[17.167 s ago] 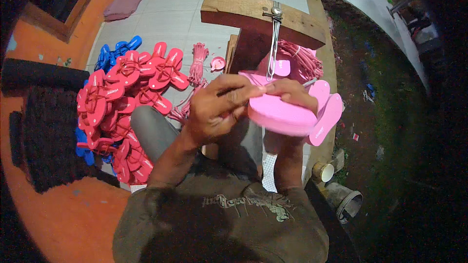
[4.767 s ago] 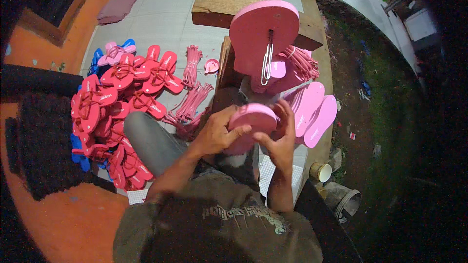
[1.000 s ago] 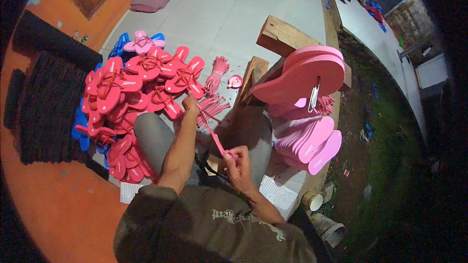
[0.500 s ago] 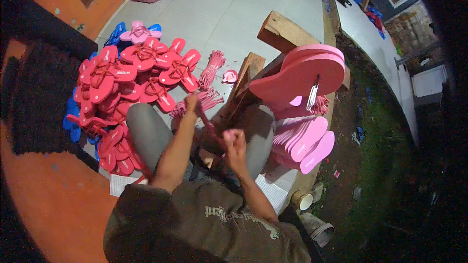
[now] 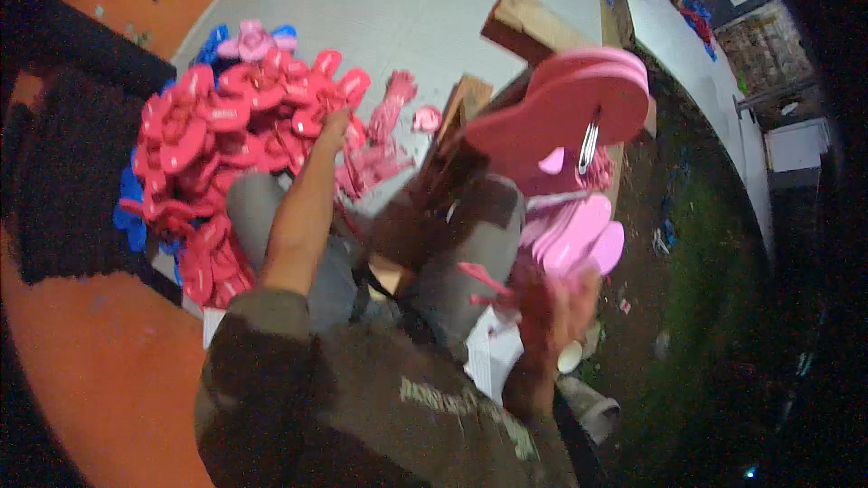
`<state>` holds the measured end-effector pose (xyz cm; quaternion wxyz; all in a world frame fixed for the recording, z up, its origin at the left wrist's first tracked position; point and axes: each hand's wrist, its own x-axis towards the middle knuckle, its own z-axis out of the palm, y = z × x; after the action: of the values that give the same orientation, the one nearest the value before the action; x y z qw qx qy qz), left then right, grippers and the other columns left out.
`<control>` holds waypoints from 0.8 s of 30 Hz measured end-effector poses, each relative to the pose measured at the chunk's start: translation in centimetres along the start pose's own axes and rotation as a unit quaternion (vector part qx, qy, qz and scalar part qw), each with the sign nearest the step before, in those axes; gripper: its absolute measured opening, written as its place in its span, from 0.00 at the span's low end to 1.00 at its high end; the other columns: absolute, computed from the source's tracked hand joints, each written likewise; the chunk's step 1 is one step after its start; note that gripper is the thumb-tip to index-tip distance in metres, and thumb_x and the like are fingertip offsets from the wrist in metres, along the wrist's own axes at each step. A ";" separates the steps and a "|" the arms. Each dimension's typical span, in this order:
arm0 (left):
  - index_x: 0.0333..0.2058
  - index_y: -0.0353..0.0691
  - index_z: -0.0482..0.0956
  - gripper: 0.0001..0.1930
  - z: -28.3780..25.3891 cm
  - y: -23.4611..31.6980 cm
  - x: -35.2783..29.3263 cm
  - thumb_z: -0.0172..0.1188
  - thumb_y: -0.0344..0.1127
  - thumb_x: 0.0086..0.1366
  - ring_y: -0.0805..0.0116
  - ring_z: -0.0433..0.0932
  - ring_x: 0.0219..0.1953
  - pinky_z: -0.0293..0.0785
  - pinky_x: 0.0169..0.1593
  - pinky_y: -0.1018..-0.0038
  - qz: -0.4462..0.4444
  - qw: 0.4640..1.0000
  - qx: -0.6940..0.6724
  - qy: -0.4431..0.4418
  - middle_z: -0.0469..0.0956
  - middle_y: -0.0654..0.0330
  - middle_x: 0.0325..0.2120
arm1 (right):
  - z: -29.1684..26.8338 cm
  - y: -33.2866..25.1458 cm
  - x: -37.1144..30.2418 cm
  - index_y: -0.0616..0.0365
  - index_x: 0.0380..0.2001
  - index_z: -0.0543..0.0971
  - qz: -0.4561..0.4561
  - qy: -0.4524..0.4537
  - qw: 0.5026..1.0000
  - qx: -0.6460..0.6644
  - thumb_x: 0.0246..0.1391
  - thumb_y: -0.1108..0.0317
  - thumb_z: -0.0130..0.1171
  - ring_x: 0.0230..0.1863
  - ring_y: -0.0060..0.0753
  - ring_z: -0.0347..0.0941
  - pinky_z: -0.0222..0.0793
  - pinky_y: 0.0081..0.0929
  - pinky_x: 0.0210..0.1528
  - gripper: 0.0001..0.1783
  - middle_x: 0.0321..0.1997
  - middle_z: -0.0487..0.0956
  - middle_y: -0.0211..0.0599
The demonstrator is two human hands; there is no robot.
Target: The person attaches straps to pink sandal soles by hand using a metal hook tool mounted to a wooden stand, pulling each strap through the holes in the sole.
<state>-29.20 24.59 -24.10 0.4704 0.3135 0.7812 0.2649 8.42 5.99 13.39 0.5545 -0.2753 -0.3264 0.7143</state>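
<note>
My left hand [image 5: 335, 129] is at the right edge of a heap of red flip-flops [image 5: 203, 113] with red straps; its fingers are too blurred to read. Low on the right, my right hand [image 5: 571, 305] is smeared by motion, and a pink strap [image 5: 486, 278] sticks out from it to the left. Just beyond that hand lie stacked pink soles [image 5: 574, 235]. Between my knees rises a wooden stand [image 5: 470, 99]. Large pink-red soles [image 5: 551, 126] sit on it, with a bright metal piece [image 5: 589, 149] against their face.
Bundles of pink straps [image 5: 391, 108] and a small round pink item [image 5: 426, 118] lie on the tiles left of the stand. Blue flip-flops [image 5: 131, 217] show under the heap. Right of the floor's edge are dark ground and a pale cup [image 5: 570, 358].
My hands have parted. The left went forward to the flip-flop heap; the right swung right and back toward me, with the pink strap. The view has shifted slightly.
</note>
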 end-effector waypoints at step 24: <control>0.30 0.37 0.69 0.15 -9.7 19.4 -44.7 0.44 0.45 0.60 0.60 0.70 0.16 0.64 0.22 0.67 0.336 0.655 0.232 -0.636 0.69 0.56 0.14 | -2.0 -9.3 -4.5 0.61 0.28 0.73 0.262 -0.434 0.780 -0.366 0.54 0.64 0.43 0.26 0.35 0.72 0.65 0.29 0.30 0.13 0.25 0.74 0.39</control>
<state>-17.13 3.33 19.11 0.6426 0.7458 0.1687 -0.0490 16.71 3.58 19.46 0.0031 -0.1930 -0.6847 0.7028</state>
